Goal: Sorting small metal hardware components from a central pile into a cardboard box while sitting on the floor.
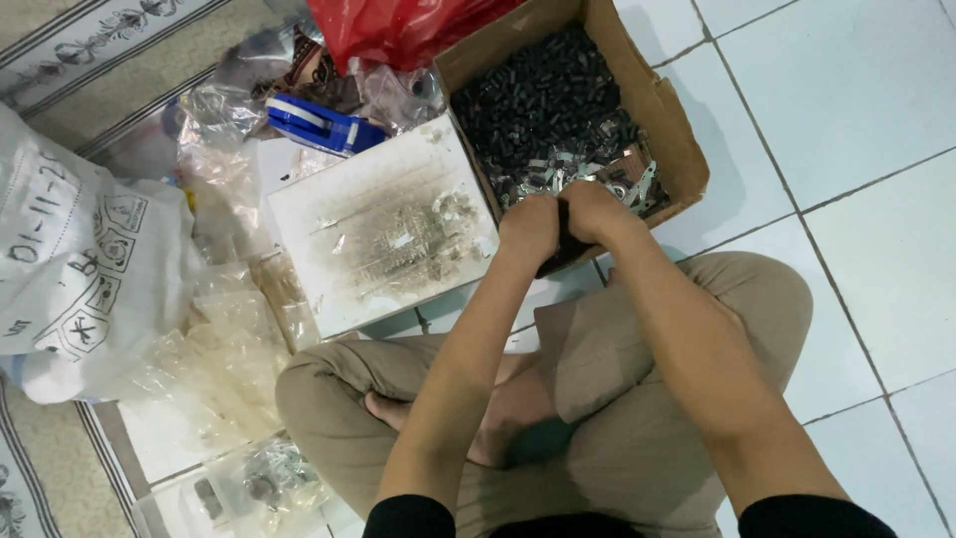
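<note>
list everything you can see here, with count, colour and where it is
cardboard box: one, brown, top centre on the tiled floor
small parts: many, black and silver, inside the box
white board: one, smudged grey, left of the box
tape dispenser: one, blue, above the board
red bag: one, top edge
white sack: one, far left
clear plastic bags: several, lower left
left hand: closed on a dark piece at the box's near edge
right hand: closed on the same piece

Small dark part (563, 227) upright, pinched between both hands at the cardboard box's (677, 130) near edge
</note>
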